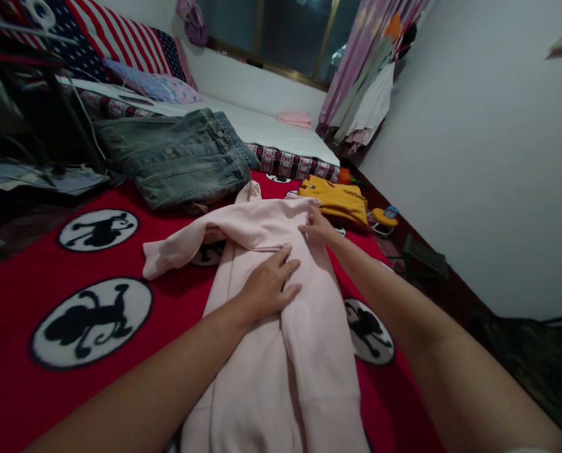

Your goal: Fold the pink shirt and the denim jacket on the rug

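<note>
A pale pink sweatshirt [253,384] lies lengthwise in front of me, with one sleeve [181,248] sticking out to the left. My left hand [274,286] rests on the middle of it, fingers spread over the cloth. At the far right edge of the sweatshirt, my right hand [317,226] has its thumb and fingers closed on the fabric; part of the fingers is hidden. Under the garment is a red blanket [177,340] with white ovals showing black monkey figures. A folded denim jacket [181,151] lies beyond the sleeve, and a folded yellow garment [335,201] lies past my right hand.
Behind stands a bed with a white top [253,123], carrying a flag-patterned cushion [121,38] and a pillow [158,85]. At left is a dark stand [68,119] with cables. A small stool [425,258] stands near the white wall [488,157] at right.
</note>
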A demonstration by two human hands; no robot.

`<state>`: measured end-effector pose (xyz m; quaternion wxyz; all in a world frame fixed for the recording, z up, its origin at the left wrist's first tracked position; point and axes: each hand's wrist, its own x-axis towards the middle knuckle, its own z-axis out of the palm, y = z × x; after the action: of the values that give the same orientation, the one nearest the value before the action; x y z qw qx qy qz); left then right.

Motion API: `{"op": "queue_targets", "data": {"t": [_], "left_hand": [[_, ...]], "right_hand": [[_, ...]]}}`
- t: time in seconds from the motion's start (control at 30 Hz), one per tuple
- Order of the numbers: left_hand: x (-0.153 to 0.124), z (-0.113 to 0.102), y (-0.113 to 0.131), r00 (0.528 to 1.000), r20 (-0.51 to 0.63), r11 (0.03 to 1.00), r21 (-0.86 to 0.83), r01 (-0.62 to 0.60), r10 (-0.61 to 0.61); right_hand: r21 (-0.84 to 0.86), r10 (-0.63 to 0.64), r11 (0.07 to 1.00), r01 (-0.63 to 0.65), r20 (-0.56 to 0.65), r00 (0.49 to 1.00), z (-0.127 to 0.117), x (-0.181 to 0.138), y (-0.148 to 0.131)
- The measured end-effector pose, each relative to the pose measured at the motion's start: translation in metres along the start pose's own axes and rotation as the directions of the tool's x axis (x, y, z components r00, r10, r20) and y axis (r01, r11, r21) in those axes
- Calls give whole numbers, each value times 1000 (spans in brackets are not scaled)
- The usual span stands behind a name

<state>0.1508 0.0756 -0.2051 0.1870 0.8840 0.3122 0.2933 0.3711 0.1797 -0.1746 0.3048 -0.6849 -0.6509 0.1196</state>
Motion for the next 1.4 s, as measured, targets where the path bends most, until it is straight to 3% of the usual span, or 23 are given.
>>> {"op": "queue_targets", "data": {"t": [0.17, 0.3, 0.43, 0.57, 0.67, 0.8, 0.93, 1.07, 1.13, 1.23, 1.4], "left_hand": [[0, 3, -5, 995, -75, 997, -46, -64, 60], [2, 1, -5, 983, -184, 994, -101, -40, 21], [3, -2, -4, 955, -283, 994, -82, 68, -89], [-3, -7, -5, 964, -254, 996, 25, 90, -81], [-15, -19, -8, 962, -250, 965, 207, 162, -108], [-33, -48, -14, 934, -242, 848, 405, 342, -261], [-40, -82, -21, 880, -119, 790, 397, 467, -461], [-40, -104, -26, 872, 79, 834, 346, 431, -483], [-40, -108, -27, 873, 130, 848, 340, 406, -470], [-41, -107, -29, 883, 111, 857, 321, 402, -456], [-42, -98, -34, 899, 20, 855, 320, 408, -437]], "right_hand": [[132, -193, 971, 199, -57, 980, -22, -118, -15], [233, -275, 936, 264, 14, 961, -51, -205, -42], [329, -335, 902, 279, 124, 934, -66, -259, -68], [159, -428, 903, 399, 263, 864, -64, -292, -92], [-17, -375, 911, 411, 379, 846, -63, -304, -98], [-93, -343, 921, 377, 265, 901, -65, -306, -96], [10, -479, 875, 485, 173, 861, -55, -305, -110], [87, -491, 866, 492, 335, 804, -36, -301, -140], [37, -410, 898, 439, 436, 801, -29, -296, -154], [-100, -292, 914, 394, 515, 806, -20, -285, -171], [-269, -273, 828, 492, 573, 773, -3, -274, -187]]}}
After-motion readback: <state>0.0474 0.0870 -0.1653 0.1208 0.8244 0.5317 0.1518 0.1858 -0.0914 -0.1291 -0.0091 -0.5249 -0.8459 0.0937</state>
